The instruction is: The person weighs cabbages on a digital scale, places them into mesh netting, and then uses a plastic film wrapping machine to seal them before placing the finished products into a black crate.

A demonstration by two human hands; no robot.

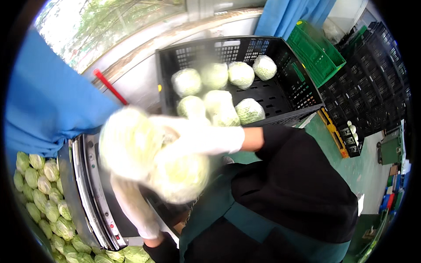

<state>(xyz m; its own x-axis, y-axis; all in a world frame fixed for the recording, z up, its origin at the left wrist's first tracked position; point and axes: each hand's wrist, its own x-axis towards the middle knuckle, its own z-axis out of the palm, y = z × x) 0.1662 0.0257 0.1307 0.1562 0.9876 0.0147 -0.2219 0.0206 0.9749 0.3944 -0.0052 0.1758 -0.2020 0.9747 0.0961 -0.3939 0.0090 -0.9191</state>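
Observation:
Two pale green cabbages, blurred, are held up in front of me: a larger-looking cabbage (128,144) on the left and a second cabbage (181,177) beside it, nearer my body. My right hand (177,134), in a white glove, reaches across above the second cabbage and grips at the pair; its fingers are blurred. My left hand (123,187), also white-gloved, comes up from below, its fingers hidden behind the cabbages. Which hand bears which cabbage I cannot tell. Beneath them is a bench-top machine (98,184) with a control strip of small buttons.
A black plastic crate (286,116) ahead holds several wrapped-looking cabbages (241,75). Loose cabbages (42,197) lie heaped at the left, beyond the machine. A green crate (315,52) and stacked black crates (365,82) stand at the right. A blue curtain (49,98) hangs at the left.

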